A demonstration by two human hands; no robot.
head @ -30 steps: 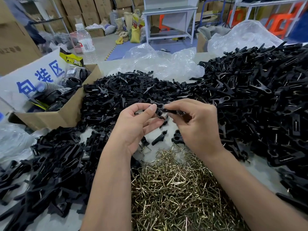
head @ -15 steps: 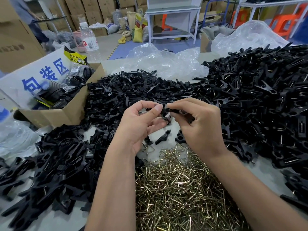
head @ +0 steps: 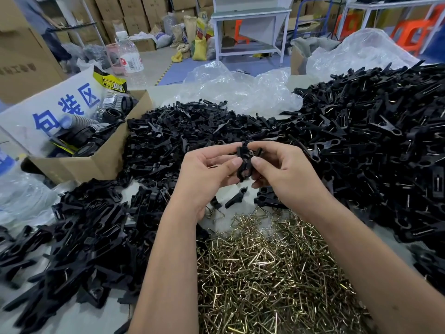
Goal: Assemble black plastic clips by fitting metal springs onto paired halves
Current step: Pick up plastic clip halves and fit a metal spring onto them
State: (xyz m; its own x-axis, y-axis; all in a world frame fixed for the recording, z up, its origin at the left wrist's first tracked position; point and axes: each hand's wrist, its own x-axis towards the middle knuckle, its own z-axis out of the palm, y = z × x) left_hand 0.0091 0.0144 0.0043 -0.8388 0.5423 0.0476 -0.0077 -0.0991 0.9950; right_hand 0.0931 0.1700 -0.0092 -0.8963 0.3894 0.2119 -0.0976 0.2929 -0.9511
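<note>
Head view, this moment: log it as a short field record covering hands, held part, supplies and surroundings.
left hand: pinches the black clip
right hand: pinches the same clip from the other side
held part: plastic halves paired, held above the table; spring not clearly visible
springs: brass-coloured spring pile below the hands
loose halves: black heap at left
assembled clips: heap at right
box: cardboard box, far left

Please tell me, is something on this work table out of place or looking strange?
Nothing stands out. Both hands, left hand and right hand, pinch one black clip above the table. The springs lie in one heap, loose clip halves in another, spring-fitted clips on the right.
</note>
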